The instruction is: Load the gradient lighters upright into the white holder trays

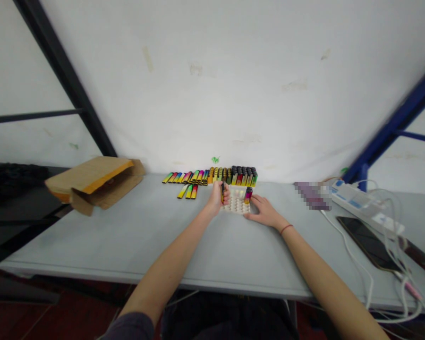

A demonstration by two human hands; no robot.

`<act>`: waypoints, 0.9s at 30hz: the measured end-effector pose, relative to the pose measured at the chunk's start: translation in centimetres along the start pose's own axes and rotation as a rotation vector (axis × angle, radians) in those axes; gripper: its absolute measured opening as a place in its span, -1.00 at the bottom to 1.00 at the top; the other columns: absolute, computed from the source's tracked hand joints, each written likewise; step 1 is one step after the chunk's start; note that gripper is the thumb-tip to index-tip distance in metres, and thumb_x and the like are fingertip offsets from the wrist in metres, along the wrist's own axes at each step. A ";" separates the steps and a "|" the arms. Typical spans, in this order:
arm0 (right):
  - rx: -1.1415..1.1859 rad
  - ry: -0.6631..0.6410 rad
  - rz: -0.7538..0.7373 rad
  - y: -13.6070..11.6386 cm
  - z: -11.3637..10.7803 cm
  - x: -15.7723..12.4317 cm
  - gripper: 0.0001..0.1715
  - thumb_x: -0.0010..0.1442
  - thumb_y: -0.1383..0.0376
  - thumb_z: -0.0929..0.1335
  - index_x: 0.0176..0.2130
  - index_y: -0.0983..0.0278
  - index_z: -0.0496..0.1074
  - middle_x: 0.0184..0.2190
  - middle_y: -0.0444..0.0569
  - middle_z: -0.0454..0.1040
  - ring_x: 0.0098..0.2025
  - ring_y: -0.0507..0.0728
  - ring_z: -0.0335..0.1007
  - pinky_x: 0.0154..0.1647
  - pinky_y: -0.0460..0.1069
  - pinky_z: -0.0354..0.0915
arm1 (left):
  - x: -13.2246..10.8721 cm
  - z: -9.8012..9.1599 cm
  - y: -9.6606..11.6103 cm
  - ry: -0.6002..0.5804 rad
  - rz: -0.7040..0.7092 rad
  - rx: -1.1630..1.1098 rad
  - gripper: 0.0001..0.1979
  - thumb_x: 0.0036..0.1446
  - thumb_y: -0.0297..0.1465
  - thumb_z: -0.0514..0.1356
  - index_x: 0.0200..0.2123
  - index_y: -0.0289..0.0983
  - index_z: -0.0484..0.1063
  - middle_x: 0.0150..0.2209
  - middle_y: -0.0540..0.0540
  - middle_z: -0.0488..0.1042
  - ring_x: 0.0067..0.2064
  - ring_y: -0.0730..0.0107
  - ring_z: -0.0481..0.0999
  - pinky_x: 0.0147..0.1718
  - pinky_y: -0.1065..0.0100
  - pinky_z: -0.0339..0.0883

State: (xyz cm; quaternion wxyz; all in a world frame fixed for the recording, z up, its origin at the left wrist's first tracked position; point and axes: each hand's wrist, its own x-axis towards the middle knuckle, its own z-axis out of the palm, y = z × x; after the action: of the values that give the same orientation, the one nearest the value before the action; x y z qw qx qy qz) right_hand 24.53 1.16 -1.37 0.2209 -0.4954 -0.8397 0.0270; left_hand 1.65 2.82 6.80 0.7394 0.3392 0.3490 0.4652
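A white tray with rows of round hollows lies on the table in front of me. My left hand is closed around a dark, slim lighter, held upright over the tray's left side. At the tray's right edge rests my right hand, thumb and fingers apart, steadying or touching the rim. A purple and yellow lighter with a black top stands in the tray's back right corner, close to the right fingertips. Behind the tray, a block of black-topped lighters stands upright beside a yellow-topped group.
Several multicoloured lighters lie in a row at the back left, with a few more before them. An open cardboard box lies far left. Rightward are a power strip, a phone and loose white cables.
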 end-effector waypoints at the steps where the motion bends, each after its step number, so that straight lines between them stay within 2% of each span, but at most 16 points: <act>1: 0.000 0.003 -0.001 0.0 0.0 0.0 -0.11 0.14 -0.09 0.40 0.24 0.39 0.29 0.22 0.31 0.33 0.21 0.41 0.29 0.23 0.29 0.20 | 0.0 0.1 0.0 0.010 0.007 -0.009 -0.73 0.17 -0.26 -0.10 -0.52 -0.23 0.16 -0.66 0.14 -0.01 -0.70 0.58 -0.04 -0.72 0.55 -0.16; 6: 0.001 0.001 -0.011 0.0 0.0 0.0 -0.12 0.14 -0.09 0.40 0.25 0.39 0.29 0.22 0.30 0.33 0.21 0.40 0.29 0.23 0.28 0.21 | -0.3 0.5 -0.1 0.049 0.037 -0.052 -0.75 0.16 -0.28 -0.11 -0.52 -0.22 0.15 -0.66 0.14 -0.02 -0.71 0.57 -0.04 -0.73 0.55 -0.19; 11: -0.006 -0.005 -0.012 0.1 0.1 0.1 -0.12 0.15 -0.10 0.39 0.25 0.38 0.29 0.22 0.30 0.33 0.23 0.40 0.27 0.23 0.29 0.21 | -0.3 0.6 -0.4 0.016 0.008 -0.055 -0.68 0.20 -0.20 -0.12 -0.51 -0.22 0.17 -0.66 0.15 -0.02 -0.71 0.58 -0.05 -0.73 0.55 -0.20; 15: -0.007 0.004 -0.005 0.0 0.1 0.1 -0.13 0.14 -0.11 0.40 0.25 0.32 0.29 0.21 0.27 0.34 0.22 0.40 0.29 0.22 0.29 0.22 | -0.2 0.5 -0.6 -0.011 -0.010 -0.037 -0.72 0.18 -0.24 -0.11 -0.51 -0.23 0.17 -0.66 0.15 -0.01 -0.71 0.58 -0.05 -0.73 0.56 -0.23; 18: -0.006 0.001 0.002 -0.1 -0.1 0.1 -0.12 0.13 -0.10 0.41 0.25 0.34 0.30 0.22 0.28 0.34 0.22 0.41 0.29 0.23 0.29 0.21 | -0.3 0.5 -0.6 0.029 0.028 -0.045 -0.75 0.16 -0.25 -0.08 -0.50 -0.23 0.17 -0.65 0.15 0.00 -0.70 0.59 -0.03 -0.72 0.56 -0.23; 24: -0.009 -0.007 -0.001 -0.2 -0.1 0.0 -0.13 0.14 -0.07 0.41 0.24 0.38 0.29 0.22 0.30 0.34 0.23 0.40 0.27 0.24 0.27 0.21 | 0.1 0.4 -0.9 0.107 0.042 -0.061 -0.69 0.16 -0.09 -0.01 -0.43 -0.21 0.18 -0.65 0.17 0.01 -0.70 0.58 -0.02 -0.72 0.55 -0.22; 27: -0.010 0.001 -0.001 -0.2 -0.1 0.0 -0.13 0.14 -0.08 0.40 0.24 0.37 0.29 0.21 0.30 0.34 0.22 0.40 0.29 0.23 0.28 0.21 | 0.4 0.5 -1.5 0.109 0.081 0.007 -0.67 0.18 -0.05 0.02 -0.34 -0.20 0.18 -0.61 0.16 0.10 -0.67 0.57 0.06 -0.69 0.55 -0.12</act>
State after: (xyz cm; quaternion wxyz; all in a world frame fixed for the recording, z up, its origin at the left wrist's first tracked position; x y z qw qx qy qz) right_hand 24.37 1.06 -1.24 0.2189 -0.4960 -0.8400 0.0223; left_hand 2.85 2.64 5.75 0.6987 0.3297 0.3763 0.5114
